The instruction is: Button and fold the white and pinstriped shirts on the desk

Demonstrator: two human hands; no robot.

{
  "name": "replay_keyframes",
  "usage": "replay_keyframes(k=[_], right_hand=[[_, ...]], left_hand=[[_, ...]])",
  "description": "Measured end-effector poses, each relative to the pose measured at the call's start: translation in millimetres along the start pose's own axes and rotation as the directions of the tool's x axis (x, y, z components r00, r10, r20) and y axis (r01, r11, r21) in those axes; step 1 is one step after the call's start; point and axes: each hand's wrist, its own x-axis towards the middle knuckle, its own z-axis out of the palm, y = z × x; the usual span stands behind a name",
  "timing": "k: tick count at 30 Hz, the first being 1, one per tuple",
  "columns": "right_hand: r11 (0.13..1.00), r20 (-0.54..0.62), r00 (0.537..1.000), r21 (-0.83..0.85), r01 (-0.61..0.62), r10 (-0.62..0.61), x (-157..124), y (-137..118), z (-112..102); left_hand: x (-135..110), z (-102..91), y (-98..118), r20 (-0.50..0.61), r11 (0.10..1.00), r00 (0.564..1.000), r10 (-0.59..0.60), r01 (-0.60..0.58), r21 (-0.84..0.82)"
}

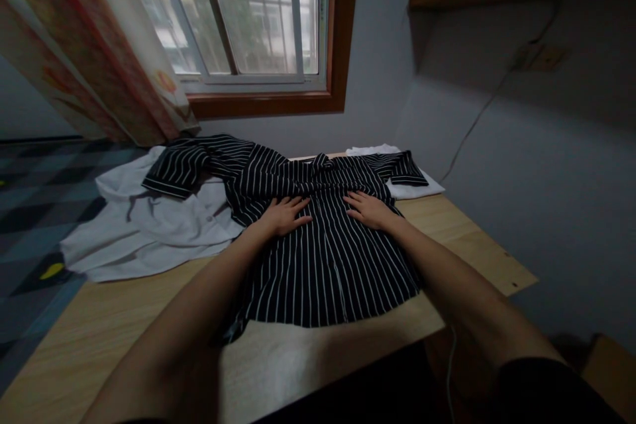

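A black shirt with white stripes [322,265] lies spread over a wooden board, its hem toward me and its collar at the far side. Folds bunch across its chest, and both short sleeves stretch out sideways. My left hand [285,215] rests flat on the left half of the shirt, fingers spread. On the right half, my right hand [368,209] also presses flat with its fingers apart. Neither hand grips the cloth. The shirt's left sleeve overlaps a crumpled white garment [163,232]. Under the right sleeve is a folded white cloth [415,190].
The wooden board [462,238] has its right corner near the wall. A checkered surface [30,212] lies at the left, below a patterned curtain [84,46]. Behind stands a window [258,13]. A cable [477,122] hangs down the right wall from a socket [546,57].
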Motion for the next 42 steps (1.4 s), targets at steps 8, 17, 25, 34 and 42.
replay_keyframes(k=[8,17,25,34,42], right_hand=[[0.974,-0.169,0.98,0.218,-0.068,0.107,-70.0,-94.4,-29.3],[0.972,0.006,0.975,0.087,-0.22,0.22,-87.2,-143.0,-18.4],[0.975,0.077,0.974,0.036,-0.219,0.215,-81.6,-135.2,-26.7],[0.856,-0.047,0.937,0.423,-0.296,0.347,-73.3,-117.9,-12.4],[0.124,0.248,0.861,0.934,-0.334,0.445,-69.1,-103.3,-1.8]], left_hand=[[-56.3,-26.1,68.1,-0.187,0.991,0.978,0.092,-0.109,-0.082],[-87.4,-5.1,101.6,-0.076,0.947,0.996,0.052,-0.073,-0.314],[-84.0,0.9,109.5,-0.057,0.937,0.998,0.038,-0.055,-0.344],[-85.7,-8.4,107.6,-0.027,0.951,0.999,0.03,-0.036,-0.306],[-84.8,-14.1,106.8,0.006,0.935,1.0,-0.027,0.027,-0.353]])
